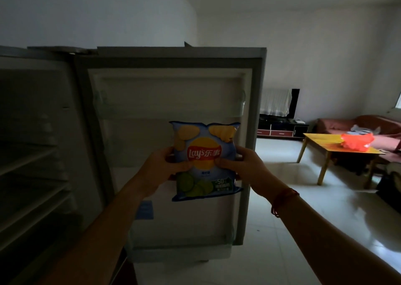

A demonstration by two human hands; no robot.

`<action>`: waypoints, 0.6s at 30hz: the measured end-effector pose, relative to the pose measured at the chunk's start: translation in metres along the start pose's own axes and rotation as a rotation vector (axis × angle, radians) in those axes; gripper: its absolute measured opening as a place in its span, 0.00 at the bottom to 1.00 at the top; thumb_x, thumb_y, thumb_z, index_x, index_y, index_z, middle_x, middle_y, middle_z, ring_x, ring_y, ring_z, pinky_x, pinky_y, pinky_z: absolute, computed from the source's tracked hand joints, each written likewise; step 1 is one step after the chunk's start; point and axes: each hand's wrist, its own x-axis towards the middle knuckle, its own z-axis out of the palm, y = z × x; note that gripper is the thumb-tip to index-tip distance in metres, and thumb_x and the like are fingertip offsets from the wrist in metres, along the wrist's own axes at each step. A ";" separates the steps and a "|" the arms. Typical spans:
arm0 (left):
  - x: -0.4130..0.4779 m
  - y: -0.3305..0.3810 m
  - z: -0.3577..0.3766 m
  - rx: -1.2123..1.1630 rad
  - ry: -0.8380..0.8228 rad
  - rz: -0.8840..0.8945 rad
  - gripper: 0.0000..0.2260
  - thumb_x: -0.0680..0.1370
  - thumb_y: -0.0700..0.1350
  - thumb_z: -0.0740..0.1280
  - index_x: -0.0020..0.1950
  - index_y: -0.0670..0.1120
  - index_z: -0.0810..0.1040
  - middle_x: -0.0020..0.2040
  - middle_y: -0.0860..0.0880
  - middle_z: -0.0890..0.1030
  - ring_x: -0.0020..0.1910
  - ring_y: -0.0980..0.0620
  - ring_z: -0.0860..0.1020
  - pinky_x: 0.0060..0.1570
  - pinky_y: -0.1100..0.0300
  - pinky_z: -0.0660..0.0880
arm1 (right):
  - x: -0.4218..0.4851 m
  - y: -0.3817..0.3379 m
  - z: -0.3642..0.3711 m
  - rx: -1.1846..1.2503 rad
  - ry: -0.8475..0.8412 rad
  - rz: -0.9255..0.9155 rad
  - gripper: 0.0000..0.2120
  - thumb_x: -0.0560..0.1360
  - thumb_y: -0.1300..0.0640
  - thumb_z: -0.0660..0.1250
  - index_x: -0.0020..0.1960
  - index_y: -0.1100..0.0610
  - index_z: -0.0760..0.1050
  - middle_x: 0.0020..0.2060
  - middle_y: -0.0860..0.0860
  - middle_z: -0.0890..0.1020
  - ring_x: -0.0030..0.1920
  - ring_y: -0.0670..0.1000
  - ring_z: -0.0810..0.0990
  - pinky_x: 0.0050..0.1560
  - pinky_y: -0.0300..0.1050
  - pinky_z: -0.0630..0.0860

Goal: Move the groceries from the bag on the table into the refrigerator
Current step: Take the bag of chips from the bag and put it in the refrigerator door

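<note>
A light blue bag of Lay's chips (pixel 205 141) is held upright in front of the open refrigerator door (pixel 169 93). My left hand (pixel 167 167) grips its left edge and my right hand (pixel 236 165) grips its right edge, thumbs on the front. The refrigerator's dark interior with several shelves (pixel 28 158) lies to the left. An orange-red plastic bag (pixel 357 142) sits on the yellow wooden table (pixel 321 141) far right.
The door's inner racks (pixel 173 111) sit behind the chips, with a lower bin (pixel 182 250) near the floor. A sofa (pixel 368 126) stands behind the table, a TV stand (pixel 282 128) by the far wall. Glossy tiled floor (pixel 293 219) stretches between door and table.
</note>
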 end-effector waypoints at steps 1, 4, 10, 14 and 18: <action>0.003 0.003 0.001 -0.005 0.005 -0.001 0.15 0.72 0.40 0.74 0.55 0.54 0.79 0.54 0.52 0.83 0.49 0.53 0.83 0.39 0.62 0.80 | 0.002 -0.002 -0.002 -0.001 0.009 0.000 0.17 0.71 0.57 0.75 0.58 0.51 0.77 0.47 0.47 0.85 0.45 0.46 0.85 0.41 0.38 0.80; 0.013 0.011 0.006 0.006 0.016 0.000 0.17 0.73 0.40 0.74 0.58 0.54 0.77 0.56 0.51 0.82 0.50 0.53 0.82 0.38 0.62 0.80 | 0.011 -0.005 -0.006 -0.033 0.042 0.002 0.15 0.72 0.56 0.74 0.57 0.53 0.77 0.48 0.50 0.85 0.45 0.46 0.85 0.43 0.40 0.82; 0.030 0.011 0.010 0.072 0.002 -0.074 0.15 0.74 0.42 0.74 0.57 0.54 0.76 0.56 0.50 0.81 0.50 0.48 0.82 0.40 0.57 0.79 | 0.030 -0.002 -0.011 -0.129 0.038 0.061 0.19 0.73 0.51 0.74 0.60 0.56 0.76 0.54 0.55 0.84 0.52 0.55 0.83 0.56 0.54 0.81; 0.042 0.012 0.011 0.052 0.057 -0.105 0.18 0.73 0.43 0.75 0.61 0.50 0.76 0.57 0.48 0.81 0.52 0.46 0.81 0.42 0.54 0.79 | 0.043 0.000 -0.013 -0.107 0.044 0.061 0.17 0.73 0.51 0.73 0.59 0.56 0.77 0.54 0.56 0.84 0.53 0.55 0.84 0.57 0.55 0.80; 0.055 0.013 0.014 0.032 0.098 -0.079 0.16 0.72 0.37 0.74 0.57 0.49 0.78 0.55 0.48 0.81 0.49 0.50 0.81 0.41 0.57 0.78 | 0.059 0.003 -0.014 -0.095 0.038 0.046 0.22 0.73 0.53 0.73 0.64 0.58 0.75 0.57 0.56 0.82 0.56 0.55 0.82 0.60 0.55 0.79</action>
